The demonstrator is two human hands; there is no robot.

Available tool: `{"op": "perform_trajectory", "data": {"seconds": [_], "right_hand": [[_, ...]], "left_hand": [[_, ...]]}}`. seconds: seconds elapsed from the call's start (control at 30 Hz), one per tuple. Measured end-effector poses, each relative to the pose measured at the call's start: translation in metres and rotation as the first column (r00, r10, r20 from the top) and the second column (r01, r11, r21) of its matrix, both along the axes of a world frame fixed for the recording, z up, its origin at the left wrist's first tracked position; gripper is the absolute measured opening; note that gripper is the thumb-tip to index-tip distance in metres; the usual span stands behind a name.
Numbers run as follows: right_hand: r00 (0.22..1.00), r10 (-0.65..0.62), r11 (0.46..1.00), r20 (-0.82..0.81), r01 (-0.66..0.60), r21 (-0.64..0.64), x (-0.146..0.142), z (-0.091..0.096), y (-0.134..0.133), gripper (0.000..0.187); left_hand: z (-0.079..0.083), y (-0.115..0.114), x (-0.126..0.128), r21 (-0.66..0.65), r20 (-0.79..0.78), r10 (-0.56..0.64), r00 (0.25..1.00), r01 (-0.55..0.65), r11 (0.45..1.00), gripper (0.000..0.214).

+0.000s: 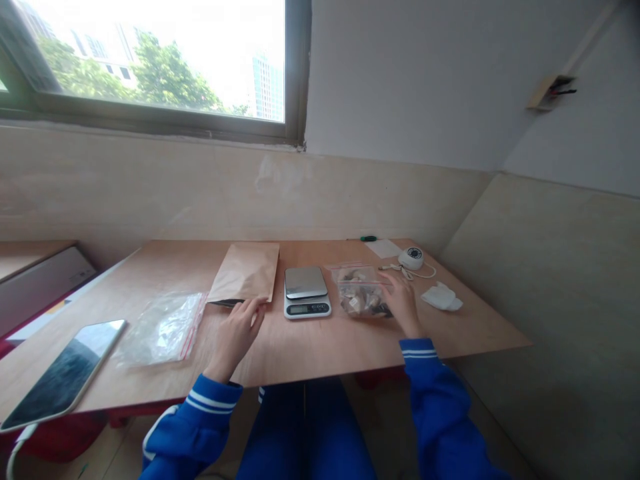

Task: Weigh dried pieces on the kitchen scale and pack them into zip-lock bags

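Note:
My left hand (239, 331) rests on the wooden table (310, 347), fingertips touching the near edge of a brown kraft paper pouch (246, 271); its fingers look loosely curled. My right hand (401, 301) lies against the right side of a clear zip bag of brownish dried pieces (359, 291), fingers extended along it. Between the two hands stands a small digital kitchen scale (306, 291) with an empty steel platform.
Empty clear zip bags with red strips (161, 327) lie at left, beside a dark tablet (63, 373) at the table's front left edge. At back right are a white round device with cable (411, 257), a paper sheet (383, 248), a green pen (369, 238) and crumpled tissue (441, 297).

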State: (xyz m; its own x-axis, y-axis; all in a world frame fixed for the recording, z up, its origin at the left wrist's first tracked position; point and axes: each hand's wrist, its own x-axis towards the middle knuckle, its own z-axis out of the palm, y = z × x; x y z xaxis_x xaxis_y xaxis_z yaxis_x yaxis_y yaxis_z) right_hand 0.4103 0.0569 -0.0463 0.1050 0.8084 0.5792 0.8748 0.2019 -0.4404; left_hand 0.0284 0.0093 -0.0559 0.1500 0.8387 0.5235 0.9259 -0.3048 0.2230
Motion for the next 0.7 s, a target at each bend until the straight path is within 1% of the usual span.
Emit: {"op": "perform_trajectory", "data": {"seconds": [0.07, 0.1, 0.17, 0.23, 0.3, 0.37, 0.5, 0.57, 0.6, 0.63, 0.7], "right_hand": [[0.986, -0.145, 0.988, 0.075, 0.141, 0.061, -0.008, -0.016, -0.001, 0.037], [0.974, -0.207, 0.977, 0.096, 0.202, 0.061, -0.015, -0.025, -0.005, 0.04], [0.946, -0.298, 0.954, 0.126, 0.3, -0.001, -0.03, -0.043, -0.016, 0.044], [0.931, -0.323, 0.931, 0.168, 0.345, -0.117, -0.044, -0.059, -0.026, 0.051], [0.938, -0.266, 0.918, 0.223, 0.317, -0.237, -0.054, -0.069, -0.029, 0.055], [0.949, -0.177, 0.906, 0.261, 0.261, -0.332, -0.056, -0.073, -0.023, 0.054], [0.968, -0.053, 0.881, 0.245, 0.161, -0.446, -0.05, -0.067, 0.006, 0.053], [0.977, 0.022, 0.883, 0.211, 0.079, -0.462, -0.05, -0.061, 0.019, 0.053], [0.98, 0.055, 0.892, 0.192, 0.038, -0.45, -0.054, -0.057, 0.021, 0.052], [0.982, 0.083, 0.906, 0.171, -0.003, -0.423, -0.059, -0.053, 0.022, 0.052], [0.98, 0.157, 0.936, 0.118, -0.11, -0.334, -0.079, -0.04, 0.013, 0.05]], "left_hand": [[-0.003, 0.006, -0.011, 0.016, -0.043, 0.116, 0.992, -0.115, 0.993, 0.033], [-0.005, 0.01, -0.019, 0.019, -0.069, 0.16, 0.985, -0.159, 0.987, 0.036], [-0.011, 0.019, -0.035, 0.018, -0.108, 0.225, 0.968, -0.224, 0.974, 0.043], [-0.018, 0.029, -0.053, -0.006, -0.142, 0.254, 0.957, -0.257, 0.966, 0.051], [-0.023, 0.039, -0.069, -0.064, -0.164, 0.265, 0.95, -0.279, 0.958, 0.054], [-0.024, 0.047, -0.079, -0.125, -0.172, 0.258, 0.951, -0.281, 0.952, 0.051], [-0.022, 0.055, -0.086, -0.205, -0.164, 0.189, 0.968, -0.221, 0.953, 0.048], [-0.021, 0.058, -0.086, -0.186, -0.148, 0.18, 0.972, -0.206, 0.961, 0.046], [-0.021, 0.059, -0.086, -0.162, -0.137, 0.182, 0.974, -0.204, 0.966, 0.045], [-0.021, 0.061, -0.085, -0.137, -0.125, 0.182, 0.975, -0.199, 0.97, 0.043], [-0.021, 0.065, -0.085, -0.093, -0.102, 0.166, 0.981, -0.176, 0.98, 0.037]]}}
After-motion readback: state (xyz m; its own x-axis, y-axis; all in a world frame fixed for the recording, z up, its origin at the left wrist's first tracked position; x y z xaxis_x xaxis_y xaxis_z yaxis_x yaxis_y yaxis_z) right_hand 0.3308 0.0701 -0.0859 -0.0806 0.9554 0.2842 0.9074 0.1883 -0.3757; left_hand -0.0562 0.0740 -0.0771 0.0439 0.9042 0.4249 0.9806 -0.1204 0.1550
